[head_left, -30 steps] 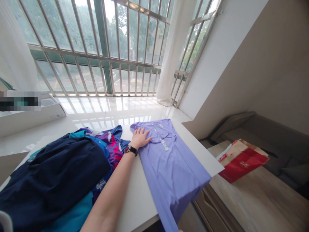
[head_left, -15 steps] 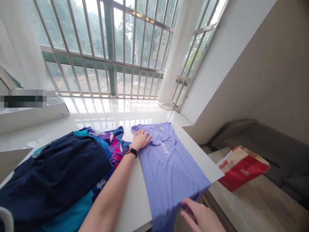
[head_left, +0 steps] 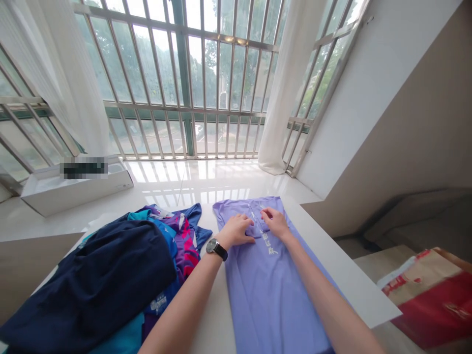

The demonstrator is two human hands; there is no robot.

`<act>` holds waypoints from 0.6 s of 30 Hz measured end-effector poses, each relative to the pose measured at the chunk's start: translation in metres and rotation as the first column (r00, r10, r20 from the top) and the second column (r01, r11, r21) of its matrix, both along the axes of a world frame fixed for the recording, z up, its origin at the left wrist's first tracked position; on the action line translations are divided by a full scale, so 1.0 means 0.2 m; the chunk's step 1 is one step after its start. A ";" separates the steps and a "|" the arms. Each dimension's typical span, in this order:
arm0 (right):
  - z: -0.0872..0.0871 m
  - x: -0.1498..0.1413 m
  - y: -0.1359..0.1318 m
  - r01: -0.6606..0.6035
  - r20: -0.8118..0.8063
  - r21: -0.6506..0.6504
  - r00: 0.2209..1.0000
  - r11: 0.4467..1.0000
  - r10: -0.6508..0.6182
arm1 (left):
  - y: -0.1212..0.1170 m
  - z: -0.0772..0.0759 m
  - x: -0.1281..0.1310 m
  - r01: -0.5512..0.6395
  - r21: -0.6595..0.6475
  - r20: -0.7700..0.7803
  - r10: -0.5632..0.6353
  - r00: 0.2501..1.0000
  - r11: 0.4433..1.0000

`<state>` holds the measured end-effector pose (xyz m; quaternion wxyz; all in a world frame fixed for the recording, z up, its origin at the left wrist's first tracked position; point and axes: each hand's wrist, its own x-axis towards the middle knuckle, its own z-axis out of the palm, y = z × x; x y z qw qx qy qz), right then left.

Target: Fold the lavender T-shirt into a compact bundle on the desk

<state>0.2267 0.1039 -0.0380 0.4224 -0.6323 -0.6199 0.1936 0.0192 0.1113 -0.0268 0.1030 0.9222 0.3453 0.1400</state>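
A lavender shirt [head_left: 258, 290] with white printed lettering lies folded lengthwise on the white tabletop, its near end running out of view at the bottom. My left hand [head_left: 238, 230], with a black-strapped watch on the wrist, rests on the shirt's upper left part, thumb apart from the fingers. Close beside it, my right hand [head_left: 276, 222] has its fingertips drawn together on the fabric near the top of the lettering. To the left sits a pile of clothes, with a dark navy garment [head_left: 110, 275] on top and a purple and pink patterned one [head_left: 184, 246] showing beside it.
A white open box [head_left: 84, 189] stands on the glossy sill at the left. Behind are a barred window [head_left: 191, 132] and white curtains [head_left: 275, 98]. At the lower right, beyond the table's edge, is a red and brown paper bag [head_left: 435, 305].
My right hand has moved from the shirt's near end up to its far part, beside my left hand. My left hand stays on the shirt, and the view has shifted left.
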 end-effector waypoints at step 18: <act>-0.10 -0.03 0.01 0.036 0.068 -0.070 0.997 0.997 -0.031 | -0.06 -0.07 0.13 -0.243 -0.019 0.130 0.244 0.961 0.970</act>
